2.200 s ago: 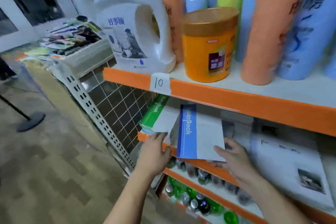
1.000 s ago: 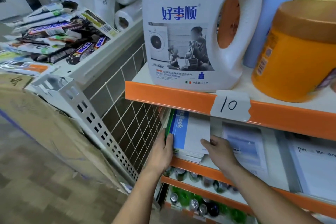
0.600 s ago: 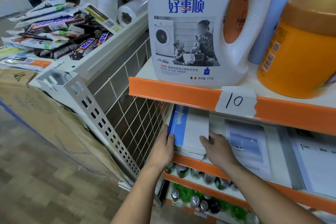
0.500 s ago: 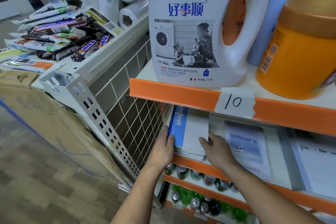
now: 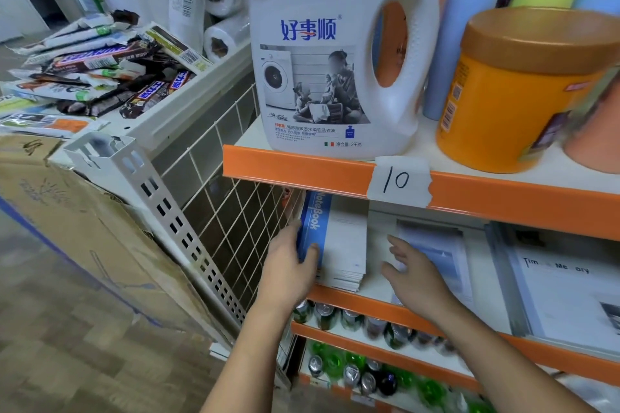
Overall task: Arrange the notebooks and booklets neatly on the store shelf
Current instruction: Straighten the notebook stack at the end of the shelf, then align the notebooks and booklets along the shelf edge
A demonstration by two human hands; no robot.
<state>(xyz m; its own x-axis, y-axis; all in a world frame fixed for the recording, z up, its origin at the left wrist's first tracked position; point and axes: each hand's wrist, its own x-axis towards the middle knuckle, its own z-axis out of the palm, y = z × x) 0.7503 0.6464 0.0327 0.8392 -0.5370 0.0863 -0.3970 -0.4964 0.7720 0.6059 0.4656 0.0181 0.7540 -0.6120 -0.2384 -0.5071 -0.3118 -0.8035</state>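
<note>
Left grip (image 5: 289, 266) holds notebook stack (image 5: 345, 245) beside wire grid (image 5: 235, 211), under detergent jug (image 5: 335, 77).

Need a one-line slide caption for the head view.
Left hand grips the blue-spined notebook stack at the shelf's left end; right hand open beside it.

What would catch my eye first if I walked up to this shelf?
A big white detergent jug stands on the upper shelf, above a handwritten 10 tag, with an orange tub to its right. Below, the left hand grips a stack of notebooks while the right hand is open just right of it.
</note>
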